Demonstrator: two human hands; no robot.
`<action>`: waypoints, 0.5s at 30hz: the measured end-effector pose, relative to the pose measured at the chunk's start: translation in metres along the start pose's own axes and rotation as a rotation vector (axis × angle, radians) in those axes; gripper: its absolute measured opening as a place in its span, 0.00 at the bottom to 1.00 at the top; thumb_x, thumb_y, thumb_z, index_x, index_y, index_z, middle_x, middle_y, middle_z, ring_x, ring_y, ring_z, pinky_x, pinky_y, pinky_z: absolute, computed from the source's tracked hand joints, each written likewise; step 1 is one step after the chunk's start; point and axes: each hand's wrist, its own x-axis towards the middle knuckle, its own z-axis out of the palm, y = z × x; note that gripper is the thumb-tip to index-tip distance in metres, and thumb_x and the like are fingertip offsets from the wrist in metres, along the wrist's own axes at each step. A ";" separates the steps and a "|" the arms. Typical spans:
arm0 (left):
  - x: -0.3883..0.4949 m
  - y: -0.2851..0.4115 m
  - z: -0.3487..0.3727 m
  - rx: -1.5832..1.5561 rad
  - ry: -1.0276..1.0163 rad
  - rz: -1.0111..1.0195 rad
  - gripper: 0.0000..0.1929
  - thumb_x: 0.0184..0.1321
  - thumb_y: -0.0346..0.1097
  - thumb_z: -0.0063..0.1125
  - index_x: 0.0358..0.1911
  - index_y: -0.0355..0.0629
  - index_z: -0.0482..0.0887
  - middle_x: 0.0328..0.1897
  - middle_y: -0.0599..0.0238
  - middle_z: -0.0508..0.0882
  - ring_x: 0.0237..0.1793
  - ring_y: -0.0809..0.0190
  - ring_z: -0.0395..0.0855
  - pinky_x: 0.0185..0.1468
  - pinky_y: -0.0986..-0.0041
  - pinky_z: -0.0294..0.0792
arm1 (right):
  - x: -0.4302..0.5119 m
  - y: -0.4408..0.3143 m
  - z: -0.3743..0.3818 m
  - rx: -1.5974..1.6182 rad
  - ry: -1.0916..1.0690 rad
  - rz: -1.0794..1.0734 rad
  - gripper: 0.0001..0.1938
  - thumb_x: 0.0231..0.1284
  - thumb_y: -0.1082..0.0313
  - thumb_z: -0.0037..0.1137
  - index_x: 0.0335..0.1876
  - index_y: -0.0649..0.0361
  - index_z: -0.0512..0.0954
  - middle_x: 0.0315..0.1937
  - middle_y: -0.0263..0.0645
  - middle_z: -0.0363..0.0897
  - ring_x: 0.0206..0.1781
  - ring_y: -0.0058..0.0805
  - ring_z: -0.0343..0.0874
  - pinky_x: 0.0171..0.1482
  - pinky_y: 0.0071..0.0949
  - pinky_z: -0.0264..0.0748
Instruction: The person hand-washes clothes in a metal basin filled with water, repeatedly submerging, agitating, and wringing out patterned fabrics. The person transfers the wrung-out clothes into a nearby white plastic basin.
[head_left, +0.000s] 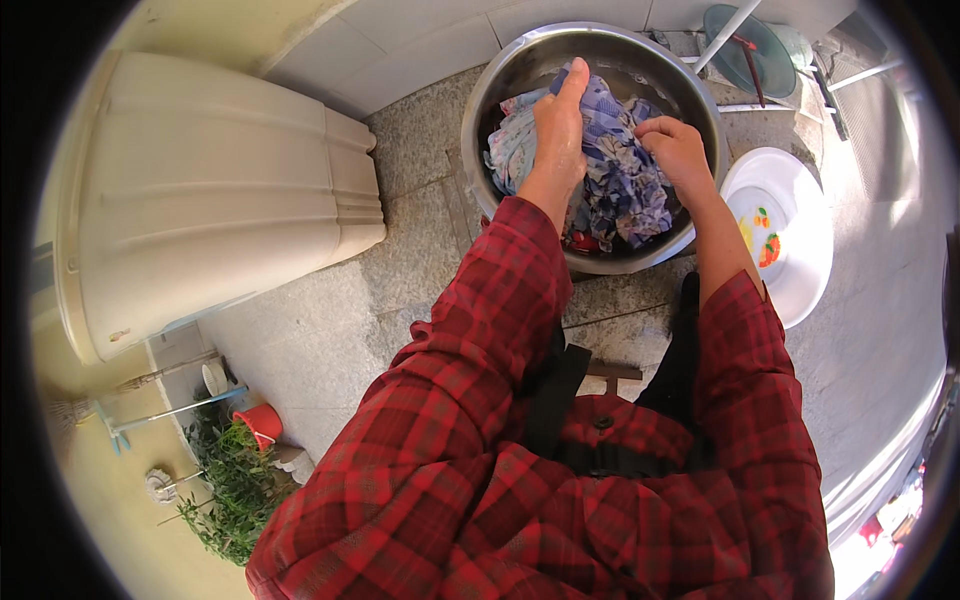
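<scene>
A steel basin on the paved floor before me holds wet-looking, bunched laundry. On top lies a blue-and-violet patterned cloth, crumpled into folds. My left hand holds its left side, thumb pointing up; the other fingers are mostly hidden behind the hand and fabric. At the cloth's right side, my right hand pinches a fold between thumb and curled fingers. A pale floral cloth lies left of my left hand inside the basin. Something red shows low in the basin, under the patterned cloth.
A white plastic basin with a fruit print stands close on the right. Beyond it, a white metal rack stands by a green basin. A large cream container fills the left side. Plants and a red bucket are lower left.
</scene>
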 end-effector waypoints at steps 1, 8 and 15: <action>0.007 -0.007 -0.009 0.050 -0.024 -0.008 0.24 0.61 0.55 0.60 0.34 0.35 0.80 0.33 0.62 0.83 0.32 0.64 0.82 0.39 0.70 0.76 | -0.007 -0.016 0.002 0.194 -0.057 0.069 0.23 0.58 0.54 0.58 0.52 0.63 0.78 0.40 0.41 0.83 0.41 0.29 0.79 0.46 0.27 0.72; 0.005 -0.007 -0.004 0.045 -0.228 -0.184 0.37 0.63 0.70 0.43 0.43 0.35 0.80 0.40 0.58 0.83 0.43 0.60 0.80 0.48 0.65 0.72 | -0.032 -0.060 0.017 -0.047 -0.220 0.089 0.40 0.46 0.52 0.66 0.65 0.67 0.66 0.53 0.49 0.77 0.60 0.46 0.74 0.59 0.36 0.67; 0.016 -0.031 -0.018 0.149 -0.053 -0.498 0.33 0.64 0.69 0.40 0.51 0.44 0.78 0.48 0.57 0.82 0.48 0.55 0.80 0.52 0.57 0.72 | -0.022 -0.044 0.011 -0.346 0.100 -0.168 0.25 0.46 0.76 0.47 0.56 0.63 0.75 0.43 0.55 0.81 0.48 0.52 0.79 0.53 0.39 0.73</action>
